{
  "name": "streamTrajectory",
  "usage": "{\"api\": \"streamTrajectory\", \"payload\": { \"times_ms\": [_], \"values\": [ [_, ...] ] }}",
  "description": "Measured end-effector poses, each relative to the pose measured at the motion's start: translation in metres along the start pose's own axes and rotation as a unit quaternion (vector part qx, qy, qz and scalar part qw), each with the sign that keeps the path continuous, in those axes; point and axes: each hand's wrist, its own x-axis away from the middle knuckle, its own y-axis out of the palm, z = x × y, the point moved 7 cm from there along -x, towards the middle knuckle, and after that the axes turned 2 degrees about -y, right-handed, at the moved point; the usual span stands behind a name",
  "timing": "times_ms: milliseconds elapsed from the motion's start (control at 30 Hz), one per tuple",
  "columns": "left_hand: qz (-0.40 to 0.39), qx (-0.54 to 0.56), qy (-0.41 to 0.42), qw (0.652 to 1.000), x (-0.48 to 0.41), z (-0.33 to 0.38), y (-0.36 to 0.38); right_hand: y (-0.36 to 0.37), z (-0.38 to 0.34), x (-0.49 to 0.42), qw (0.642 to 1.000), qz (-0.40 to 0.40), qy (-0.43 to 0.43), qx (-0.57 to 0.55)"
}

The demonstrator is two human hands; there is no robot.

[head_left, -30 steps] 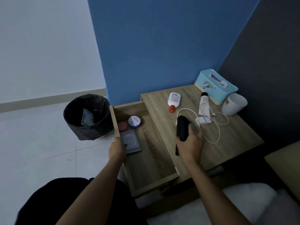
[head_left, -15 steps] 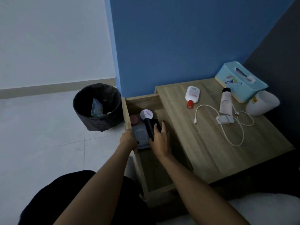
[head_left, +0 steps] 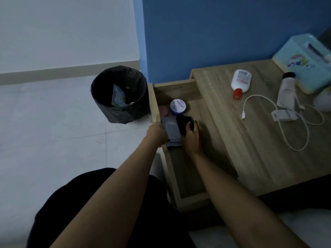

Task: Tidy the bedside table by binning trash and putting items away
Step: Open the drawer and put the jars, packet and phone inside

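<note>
Leftmost: bin [head_left: 103,104], black liner, on the floor just beside the drawer [head_left: 189,176]; wrappers inside.

Left hand [head_left: 157,133]: fingers curled over the drawer's outer wall, steadying it.

Drawer contents, far end: pink disc [head_left: 163,110]; purple jar [head_left: 177,106]; grey packet [head_left: 171,130] against the wall.

Black case [head_left: 182,122]: the item being stowed. It is in the drawer, partly over the packet and just short of the jar. Right hand [head_left: 192,140]: thumb and fingers curled round the case.

Orientation: the long axis appears to run along the drawer's length, with the far end toward the jar and the near end under the palm. Blur prevents a finer reading.

Handling note: lay the case flat on bare drawer floor, parallel to the walls and clear of the jar. Let go only once it rests.

Table [head_left: 250,158], rightward, all awaiting sorting:
- white bottle [head_left: 240,81] with a red cap
- charger cable [head_left: 258,97]
- tube [head_left: 286,92]
- tissue box [head_left: 304,59]
</note>
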Motion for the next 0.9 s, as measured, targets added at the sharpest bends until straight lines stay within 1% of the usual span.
{"api": "streamTrajectory", "payload": {
  "times_ms": [100, 300, 533, 667, 767, 833, 900],
  "values": [
    [0.007, -0.005, 0.005, 1.000, 0.002, 0.001, -0.002, 0.001, 0.003, -0.003, 1.000, 0.008, -0.005, 0.005],
    [-0.013, -0.013, -0.006, 1.000, 0.005, 0.003, -0.004, 0.004, 0.004, -0.004, 1.000, 0.000, -0.004, 0.027],
    [-0.050, 0.062, -0.047, 0.996, 0.004, 0.001, 0.000, 0.005, 0.004, 0.002, 1.000, 0.010, -0.005, 0.006],
    [-0.051, 0.064, -0.047, 0.996, 0.004, 0.000, 0.000, 0.006, 0.004, 0.002, 1.000, 0.012, -0.013, 0.000],
    [-0.029, 0.038, -0.028, 0.998, 0.004, 0.002, -0.001, -0.006, -0.001, 0.007, 1.000, 0.012, -0.018, 0.017],
    [-0.017, 0.023, -0.019, 0.999, 0.005, -0.001, -0.001, -0.025, -0.017, 0.012, 0.998, 0.033, -0.059, 0.020],
    [-0.012, 0.023, -0.013, 1.000, 0.005, 0.000, 0.000, -0.060, -0.037, 0.020, 0.988, 0.080, -0.125, 0.034]
  ]
}}
